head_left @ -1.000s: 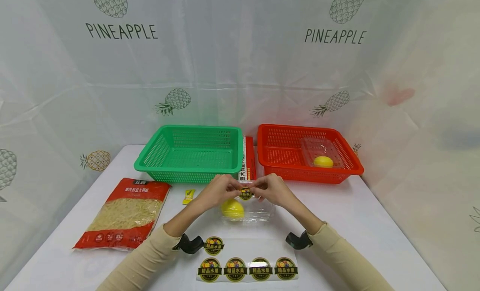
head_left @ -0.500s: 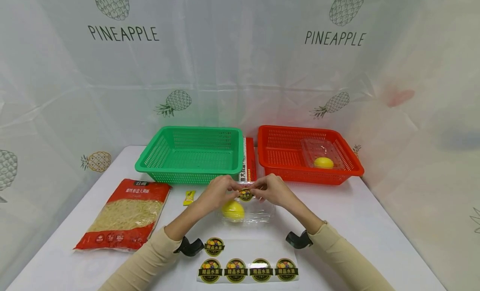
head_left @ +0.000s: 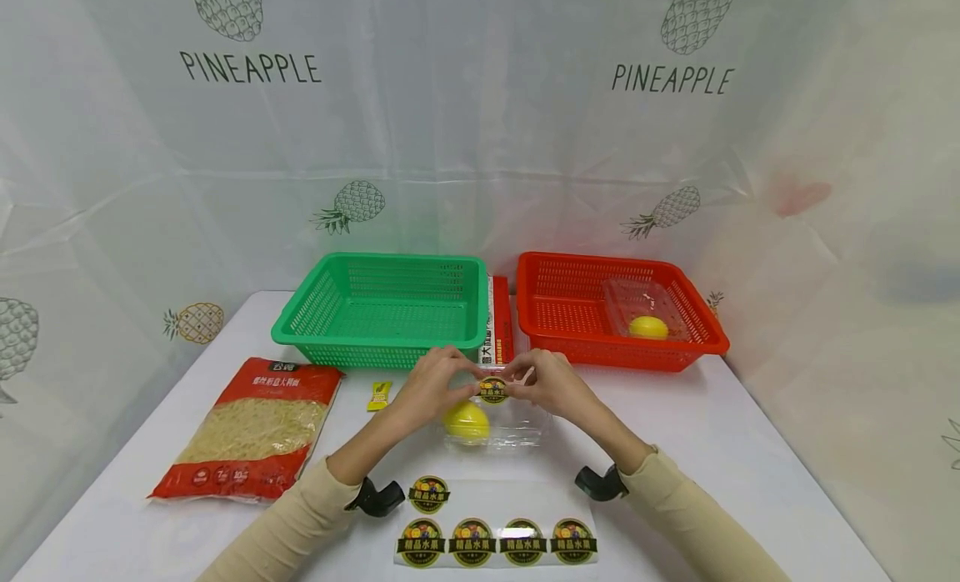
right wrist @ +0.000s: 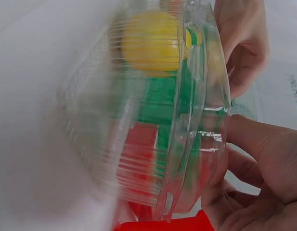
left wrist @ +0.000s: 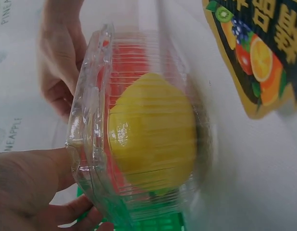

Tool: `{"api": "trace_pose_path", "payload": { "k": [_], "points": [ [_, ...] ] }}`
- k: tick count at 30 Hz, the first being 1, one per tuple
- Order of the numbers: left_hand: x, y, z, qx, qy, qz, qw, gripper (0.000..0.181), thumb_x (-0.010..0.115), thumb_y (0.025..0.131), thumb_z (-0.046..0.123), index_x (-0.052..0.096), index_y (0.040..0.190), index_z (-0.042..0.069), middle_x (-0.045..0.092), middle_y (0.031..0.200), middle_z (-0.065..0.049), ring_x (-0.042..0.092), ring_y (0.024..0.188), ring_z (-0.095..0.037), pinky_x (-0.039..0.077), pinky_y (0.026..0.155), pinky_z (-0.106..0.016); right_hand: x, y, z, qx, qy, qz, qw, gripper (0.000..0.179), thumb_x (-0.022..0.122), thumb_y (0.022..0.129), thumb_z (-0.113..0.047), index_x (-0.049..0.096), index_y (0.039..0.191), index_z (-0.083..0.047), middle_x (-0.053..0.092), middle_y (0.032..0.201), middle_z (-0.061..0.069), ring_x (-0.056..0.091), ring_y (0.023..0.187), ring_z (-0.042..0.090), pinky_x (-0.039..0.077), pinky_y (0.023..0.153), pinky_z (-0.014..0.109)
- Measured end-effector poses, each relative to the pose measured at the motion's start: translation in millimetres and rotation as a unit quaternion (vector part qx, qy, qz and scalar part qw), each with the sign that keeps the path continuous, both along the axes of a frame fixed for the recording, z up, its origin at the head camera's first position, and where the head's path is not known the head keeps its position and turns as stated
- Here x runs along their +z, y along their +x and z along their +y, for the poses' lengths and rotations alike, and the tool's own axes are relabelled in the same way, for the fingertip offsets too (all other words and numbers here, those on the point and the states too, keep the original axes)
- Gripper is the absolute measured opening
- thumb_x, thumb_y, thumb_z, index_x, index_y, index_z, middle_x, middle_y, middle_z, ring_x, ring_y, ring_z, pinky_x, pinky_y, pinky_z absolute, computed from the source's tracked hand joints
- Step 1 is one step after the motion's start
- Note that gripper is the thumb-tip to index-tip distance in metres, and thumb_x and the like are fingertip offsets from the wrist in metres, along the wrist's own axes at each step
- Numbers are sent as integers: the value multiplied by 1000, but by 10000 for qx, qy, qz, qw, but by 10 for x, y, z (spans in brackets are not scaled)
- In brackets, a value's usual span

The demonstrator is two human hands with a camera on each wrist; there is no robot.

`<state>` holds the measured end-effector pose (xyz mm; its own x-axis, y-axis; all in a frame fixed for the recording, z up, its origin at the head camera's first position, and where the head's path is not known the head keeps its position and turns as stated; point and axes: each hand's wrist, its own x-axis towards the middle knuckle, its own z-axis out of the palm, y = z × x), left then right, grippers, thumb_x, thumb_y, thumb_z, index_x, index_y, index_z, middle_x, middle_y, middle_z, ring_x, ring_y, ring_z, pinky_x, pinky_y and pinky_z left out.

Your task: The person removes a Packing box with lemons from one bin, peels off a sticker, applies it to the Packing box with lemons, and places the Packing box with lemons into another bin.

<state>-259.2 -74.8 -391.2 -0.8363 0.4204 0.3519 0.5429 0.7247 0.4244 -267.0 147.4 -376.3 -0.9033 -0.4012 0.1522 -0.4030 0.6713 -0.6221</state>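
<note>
This looks like a curtained-off work booth. Pineapple-printed sheeting (head_left: 465, 123) hangs behind and beside a white table (head_left: 720, 436).

A green basket (head_left: 375, 353) stands by the far edge of the counter (head_left: 750, 482), left of the middle. A red basket (head_left: 558, 313) sits at the far right corner, with a clear box (head_left: 633, 294) and a yellow lemon (head_left: 648, 328) in it. A red and white pack (head_left: 501, 315) is between the baskets. A big red bag of pasta (head_left: 251, 432) lies along the left edge, near a little yellow packet (head_left: 378, 396). Behind hangs a white sheet (head_left: 480, 140) with pineapples.
</note>
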Motion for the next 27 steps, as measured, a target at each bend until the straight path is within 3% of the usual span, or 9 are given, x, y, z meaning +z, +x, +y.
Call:
{"api": "trace_pose_path", "payload": {
  "k": [2, 6, 9, 14, 27],
  "points": [
    [-10, 4, -8, -1, 58, 15, 10000, 19, 76, 86, 23, 78, 103, 16, 69, 106, -3, 54, 98, -23, 41, 82, -38, -1, 3, 14, -106, 143, 136, 9997, 30, 83, 79, -20, 75, 106, -11, 68, 97, 10, 60, 72, 14, 53, 59, 23],
    [-28, 15, -25, -35, 118, 40, 9999, 22, 75, 87, 24, 76, 106, 14, 70, 115, -6, 57, 108, -27, 46, 91, -46, -8, 4, 45, -306, 482, 418, 9975, 51, 85, 76, -31, 69, 119, -11, 65, 110, 12, 58, 91, 20, 54, 73, 32],
    [-51, 17, -42, 54, 46, -45, 10000, 31, 73, 88, 28, 73, 115, 11, 68, 122, -9, 58, 115, -30, 47, 97, -51, -23, -7, 72, -449, 692, 383, 9959, 59, 84, 75, -39, 67, 124, -9, 66, 114, 10, 57, 102, 24, 55, 83, 41],
    [-96, -3, -72, 239, -22, -211, 9995, 47, 72, 89, 36, 66, 126, 7, 66, 127, -12, 58, 118, -32, 45, 100, -55, -39, -21, 96, -584, 856, 78, 9946, 63, 82, 76, -46, 67, 125, -10, 66, 116, 9, 57, 105, 23, 56, 84, 44],
    [-87, -24, -97, 190, 259, -592, 9977, 53, 72, 88, 34, 62, 130, 3, 63, 128, -17, 56, 119, -37, 43, 101, -58, -97, -81, 173, -364, 512, -192, 9978, 60, 80, 79, -45, 64, 123, -8, 67, 122, 9, 60, 114, 27, 53, 93, 53]
  ]
}}
